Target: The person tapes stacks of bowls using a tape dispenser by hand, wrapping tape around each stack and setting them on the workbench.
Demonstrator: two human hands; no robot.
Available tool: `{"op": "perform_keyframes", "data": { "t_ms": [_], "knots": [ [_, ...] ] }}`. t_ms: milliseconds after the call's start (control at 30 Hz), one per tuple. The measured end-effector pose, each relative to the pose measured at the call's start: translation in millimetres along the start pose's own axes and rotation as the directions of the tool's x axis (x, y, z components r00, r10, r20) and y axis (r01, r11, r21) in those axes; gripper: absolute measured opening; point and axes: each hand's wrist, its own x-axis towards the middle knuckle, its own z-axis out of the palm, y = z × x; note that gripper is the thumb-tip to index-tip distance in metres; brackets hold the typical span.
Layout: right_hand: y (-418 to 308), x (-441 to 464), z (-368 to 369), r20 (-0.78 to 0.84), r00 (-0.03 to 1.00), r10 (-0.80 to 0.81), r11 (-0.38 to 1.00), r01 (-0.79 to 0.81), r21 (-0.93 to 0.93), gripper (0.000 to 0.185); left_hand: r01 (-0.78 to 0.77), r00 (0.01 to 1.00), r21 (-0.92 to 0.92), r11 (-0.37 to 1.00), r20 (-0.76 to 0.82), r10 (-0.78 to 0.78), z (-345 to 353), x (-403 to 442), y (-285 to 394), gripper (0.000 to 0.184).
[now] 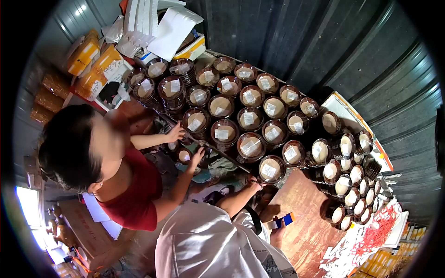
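Observation:
My left hand [254,182], with a dark band at its wrist, is against the near side of a stack of brown bowls [270,169] at the table's front edge. Its fingers are partly hidden, so their grip is unclear. My right hand [276,236] is lower, over the brown board, closed on a small flat blue-and-orange thing [288,219] whose kind I cannot make out. Many more stacks of brown bowls [249,119] stand close together, with pale round bottoms inside and white labels on most top bowls.
A person in a red top [130,190] stands at the left, both hands near the table edge. The brown board [303,204] lies to the right, with red and white strips [371,231] beyond. Yellow-taped boxes [95,69] and white foam pieces [174,32] are at the back left.

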Motion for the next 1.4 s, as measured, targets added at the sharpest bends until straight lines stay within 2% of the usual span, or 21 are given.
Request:
{"op": "perform_keyframes", "data": {
  "t_ms": [133,233,267,300,333,400,433,467,500,633,700,767,833,900,967,1100,1167,1233,1267,1300,1400],
  "knots": [
    [13,-4,-15,-0.013,0.998,0.057,0.998,-0.056,0.019,0.040,-0.006,0.998,-0.011,1.000,-0.060,0.006,-47,50,3,0.064],
    [22,-1,-18,-0.007,0.995,0.100,0.995,-0.100,0.018,0.041,-0.033,0.996,0.028,0.999,-0.083,0.035,-3,3,0,0.063],
    [26,0,-27,-0.032,0.993,0.114,0.994,-0.114,0.007,0.041,0.063,0.976,-0.028,0.998,-0.208,-0.067,-12,11,5,0.064],
    [32,7,-31,-0.034,0.986,0.162,0.985,-0.160,0.060,0.039,0.145,0.985,-0.030,0.989,-0.086,-0.147,-24,18,8,0.062],
    [27,0,-20,-0.093,0.984,0.152,0.988,-0.148,0.055,0.033,0.103,0.986,-0.099,0.990,-0.121,-0.115,-34,30,7,0.057],
    [23,-7,-6,-0.171,0.979,0.111,0.994,-0.108,0.027,0.027,0.223,0.934,0.079,0.972,-0.304,-0.189,-45,34,20,0.049],
    [21,-6,-5,-0.181,0.980,0.082,0.996,-0.084,-0.004,0.025,0.338,0.932,-0.122,0.933,-0.090,-0.350,-56,39,32,0.051],
    [21,-7,-5,-0.211,0.976,0.054,0.998,-0.058,-0.012,0.025,0.196,0.947,0.070,0.978,-0.274,-0.170,-67,42,37,0.053],
    [21,-11,-4,-0.244,0.969,0.036,0.999,-0.042,-0.021,0.024,0.171,0.962,0.017,0.985,-0.218,-0.164,-62,30,43,0.057],
    [33,-24,-7,-0.296,0.955,0.026,0.992,0.011,0.123,0.023,0.178,0.953,0.102,0.979,-0.265,-0.146,-22,-8,61,0.068],
    [45,-34,-9,-0.298,0.955,0.007,0.974,0.061,0.220,0.024,0.264,0.948,0.177,0.948,-0.230,-0.221,-18,-10,73,0.068],
    [42,-69,7,-0.395,0.919,-0.014,0.959,0.125,0.256,0.028,0.222,0.899,0.193,0.956,-0.419,-0.124,4,-32,63,0.067],
    [51,-95,15,-0.486,0.871,-0.070,0.921,0.244,0.304,0.036,0.310,0.906,0.255,0.916,-0.372,-0.203,-3,-33,72,0.066],
    [61,-122,25,-0.591,0.806,-0.028,0.896,0.283,0.342,0.046,0.385,0.888,0.404,0.830,-0.406,-0.215,-61,45,111,0.066],
    [103,-114,17,-0.662,0.740,-0.116,0.853,0.416,0.315,0.043,0.392,0.830,0.530,0.752,-0.556,-0.042,-3,-29,49,0.064],
    [133,-184,31,-0.766,0.642,-0.031,0.799,0.476,0.367,0.038,0.681,0.716,0.607,0.408,-0.670,-0.198,-26,-40,28,0.062],
    [137,-205,41,-0.796,0.595,-0.111,0.626,0.664,0.409,0.040,0.746,0.661,0.596,0.296,-0.715,-0.228,-31,-42,-2,0.057],
    [146,-217,48,-0.847,0.532,0.001,0.311,0.804,0.506,0.041,0.769,0.631,0.626,0.130,-0.710,-0.311,-34,-61,-33,0.049],
    [152,-226,49,-0.815,0.572,-0.088,0.096,0.820,0.565,0.044,0.779,0.601,0.625,0.055,-0.718,-0.352,-34,-71,-51,0.047],
    [156,-232,53,-0.827,0.556,-0.081,0.070,0.831,0.551,0.044,0.784,0.566,0.620,-0.017,-0.726,-0.390,-38,-74,-65,0.046],
    [159,-247,56,-0.765,0.561,-0.317,-0.272,0.719,0.640,0.045,0.779,0.482,0.599,-0.185,-0.762,-0.433,-37,-100,-112,0.043]
  ]
}}
